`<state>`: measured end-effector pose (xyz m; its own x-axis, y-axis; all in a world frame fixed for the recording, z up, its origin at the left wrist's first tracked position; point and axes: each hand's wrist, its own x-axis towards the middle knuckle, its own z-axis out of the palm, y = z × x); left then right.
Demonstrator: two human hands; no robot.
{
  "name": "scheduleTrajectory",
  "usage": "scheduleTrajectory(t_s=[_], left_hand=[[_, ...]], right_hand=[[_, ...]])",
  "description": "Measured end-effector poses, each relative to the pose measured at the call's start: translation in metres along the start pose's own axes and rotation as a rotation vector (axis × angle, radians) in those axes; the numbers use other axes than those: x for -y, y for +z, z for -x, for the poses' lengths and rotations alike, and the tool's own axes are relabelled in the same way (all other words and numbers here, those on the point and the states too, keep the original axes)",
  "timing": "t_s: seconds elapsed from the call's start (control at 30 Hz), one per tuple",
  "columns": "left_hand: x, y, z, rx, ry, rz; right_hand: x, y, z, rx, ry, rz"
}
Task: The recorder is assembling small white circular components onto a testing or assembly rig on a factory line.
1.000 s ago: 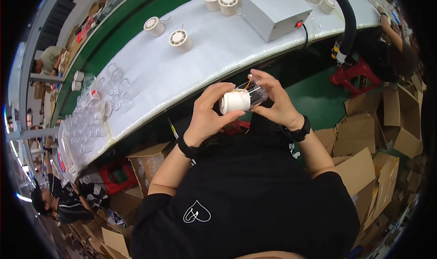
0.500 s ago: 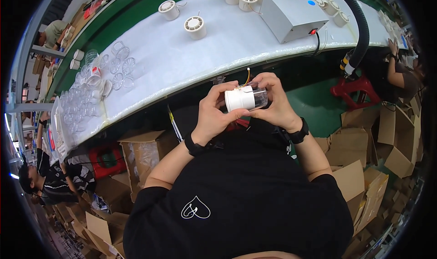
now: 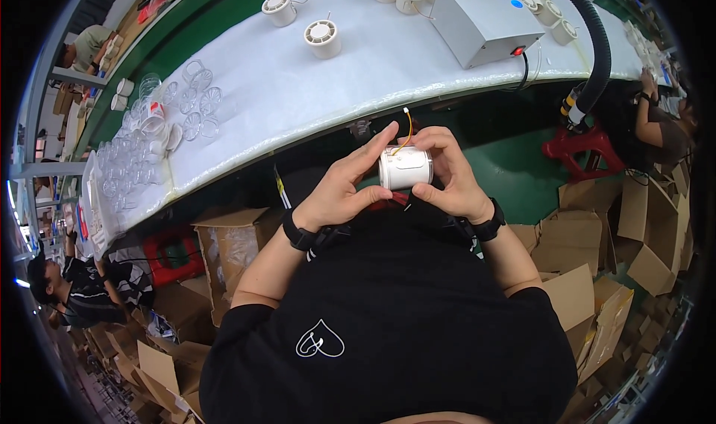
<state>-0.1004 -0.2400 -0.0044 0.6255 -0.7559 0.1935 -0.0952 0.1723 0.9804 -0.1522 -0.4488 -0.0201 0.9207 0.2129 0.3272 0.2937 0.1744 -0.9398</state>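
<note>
In front of my chest, just off the bench's near edge, a white cylindrical fan unit (image 3: 408, 169) lies on its side between my hands. Clear plastic shows around its ends, and a thin cable (image 3: 409, 129) of red and yellow wires rises from its top to a small white plug. My right hand (image 3: 455, 174) grips it, thumb at the near side and fingers over the right end. My left hand (image 3: 344, 189) is open beside the left end, fingers stretched out and thumb tip close to the unit; whether it touches is unclear.
On the white-covered bench (image 3: 253, 88) stand similar white fan units (image 3: 322, 39) and a grey metal box (image 3: 485, 25) with a lit red switch. Clear plastic cups (image 3: 198, 103) cluster at left. A black hose (image 3: 594, 73) hangs at right. Cardboard boxes (image 3: 574, 237) and co-workers are around.
The white unit has slid right into the clear plastic piece, whose empty part no longer sticks out at the right. My left hand has loosened and straightened its fingers.
</note>
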Motion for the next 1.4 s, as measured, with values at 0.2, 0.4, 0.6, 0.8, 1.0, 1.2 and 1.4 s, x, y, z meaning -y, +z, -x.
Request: scheduleTrajectory(t_s=[0.2, 0.4, 0.6, 0.8, 1.0, 1.2, 1.4], left_hand=[[-0.007, -0.006, 0.000, 0.071, 0.068, -0.276], [-0.007, -0.002, 0.004, 0.004, 0.060, -0.274], [-0.016, -0.003, 0.007, 0.055, 0.079, -0.411], [-0.025, 0.010, 0.010, -0.031, 0.173, -0.455], [-0.022, -0.002, -0.013, -0.328, 0.031, -0.418], [-0.074, -0.109, -0.081, -0.556, -0.062, -0.679], [-0.039, -0.241, -0.148, -0.348, -0.338, -1.529]], right_hand=[[0.004, -0.001, 0.000, 0.058, -0.004, 0.001], [0.009, 0.001, -0.004, 0.066, -0.067, 0.093], [0.012, 0.005, -0.003, 0.039, 0.053, -0.005], [0.007, 0.015, 0.002, 0.017, 0.081, -0.154], [-0.004, 0.031, -0.034, -0.044, 0.024, -0.016], [-0.007, -0.009, -0.082, -0.261, -0.167, 0.571], [-0.060, -0.055, -0.099, -0.475, -0.146, 1.001]])
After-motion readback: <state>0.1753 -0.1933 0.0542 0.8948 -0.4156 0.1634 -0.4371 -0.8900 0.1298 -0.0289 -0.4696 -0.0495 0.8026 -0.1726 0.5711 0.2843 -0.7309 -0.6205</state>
